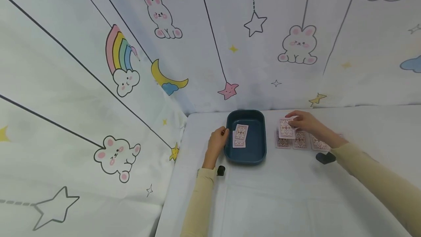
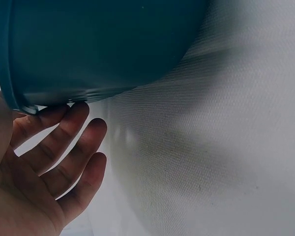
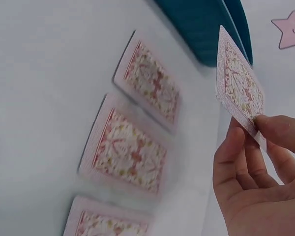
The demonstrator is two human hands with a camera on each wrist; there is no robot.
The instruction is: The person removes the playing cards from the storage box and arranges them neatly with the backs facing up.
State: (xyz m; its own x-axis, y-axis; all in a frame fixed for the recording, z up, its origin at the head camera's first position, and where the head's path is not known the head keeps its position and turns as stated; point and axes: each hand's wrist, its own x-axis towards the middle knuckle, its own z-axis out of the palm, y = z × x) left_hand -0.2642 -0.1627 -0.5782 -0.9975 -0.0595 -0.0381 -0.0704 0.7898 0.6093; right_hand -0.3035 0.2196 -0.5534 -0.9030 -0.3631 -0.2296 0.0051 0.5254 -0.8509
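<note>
Your right fingers (image 3: 231, 148) pinch a playing card (image 3: 238, 81); leftward, two cards (image 1: 241, 132) lie in the tray (image 1: 256, 153) your relaxed left fingers (image 2: 64, 132) touch; three cards (image 3: 132, 152) remain on the worktop (image 1: 263, 200) near your right fingers.

Playing card (image 3: 240, 78), white-bordered red-patterned back, held tilted in right hand (image 3: 263, 174) above a row of matching cards (image 3: 132, 153), backs up, right of tray. Dark teal rectangular tray (image 1: 249, 156), left hand (image 1: 217, 141) at rim, contains two overlapping cards (image 1: 241, 132), backs up.
</note>
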